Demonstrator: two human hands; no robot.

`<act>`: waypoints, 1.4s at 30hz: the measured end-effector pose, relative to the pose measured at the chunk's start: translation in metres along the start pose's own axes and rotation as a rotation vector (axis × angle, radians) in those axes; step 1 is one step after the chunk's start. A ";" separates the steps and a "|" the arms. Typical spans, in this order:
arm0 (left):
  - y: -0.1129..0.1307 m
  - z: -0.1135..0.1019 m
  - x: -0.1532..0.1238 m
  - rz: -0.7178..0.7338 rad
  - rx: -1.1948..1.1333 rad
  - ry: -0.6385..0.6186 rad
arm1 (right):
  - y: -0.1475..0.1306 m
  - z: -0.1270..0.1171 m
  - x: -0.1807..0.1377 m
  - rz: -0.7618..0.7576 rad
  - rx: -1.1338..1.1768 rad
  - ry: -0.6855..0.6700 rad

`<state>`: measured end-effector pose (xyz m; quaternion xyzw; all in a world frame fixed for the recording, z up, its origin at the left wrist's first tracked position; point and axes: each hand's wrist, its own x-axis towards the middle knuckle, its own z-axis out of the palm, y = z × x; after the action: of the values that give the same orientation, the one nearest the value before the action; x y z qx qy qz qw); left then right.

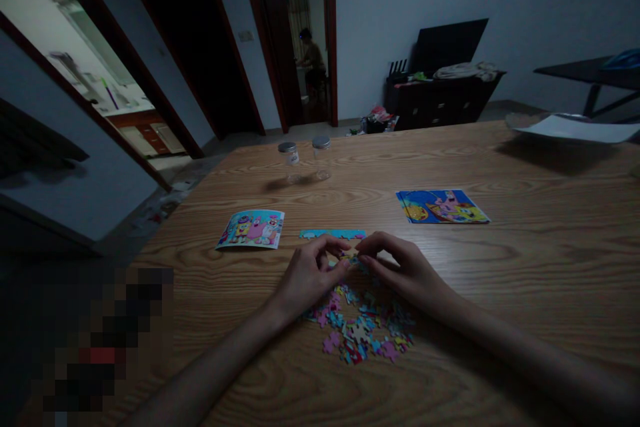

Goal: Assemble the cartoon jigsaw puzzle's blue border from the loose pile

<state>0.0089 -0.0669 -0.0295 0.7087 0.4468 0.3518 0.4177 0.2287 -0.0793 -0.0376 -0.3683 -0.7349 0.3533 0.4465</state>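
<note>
My left hand point(314, 271) and my right hand point(404, 268) meet fingertip to fingertip over the table, thumbs and forefingers pinched. Small yellow and light-blue jigsaw puzzle pieces point(354, 258) show between them; fingers partly cover these. Just beyond my hands lies a joined light-blue puzzle strip point(333, 234). A loose heap of multicoloured puzzle pieces point(360, 332), pink, blue, yellow and red, spreads below my wrists. To the left is a slightly curled cartoon picture sheet point(251, 229). Flat cartoon cards point(443, 206) with a blue background lie on the right.
Two clear jars with metal lids, a left one point(289, 163) and a right one point(322, 158), stand toward the far edge of the wooden table point(540, 260). A wide pale dish point(575, 128) sits at the far right. Through a doorway, a person point(313, 60) is seated.
</note>
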 end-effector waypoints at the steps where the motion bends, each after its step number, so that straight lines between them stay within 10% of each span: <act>1: -0.001 0.000 0.000 -0.001 0.004 -0.001 | 0.000 0.000 0.000 0.001 -0.004 -0.001; 20: -0.019 -0.026 0.015 0.014 0.326 0.233 | 0.009 -0.009 -0.002 -0.097 -0.257 0.012; 42: -0.029 -0.041 0.020 0.389 0.775 -0.068 | 0.029 -0.022 0.008 -0.283 -0.579 -0.170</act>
<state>-0.0299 -0.0297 -0.0364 0.8951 0.3901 0.2069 0.0613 0.2531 -0.0546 -0.0516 -0.3431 -0.8834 0.0940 0.3050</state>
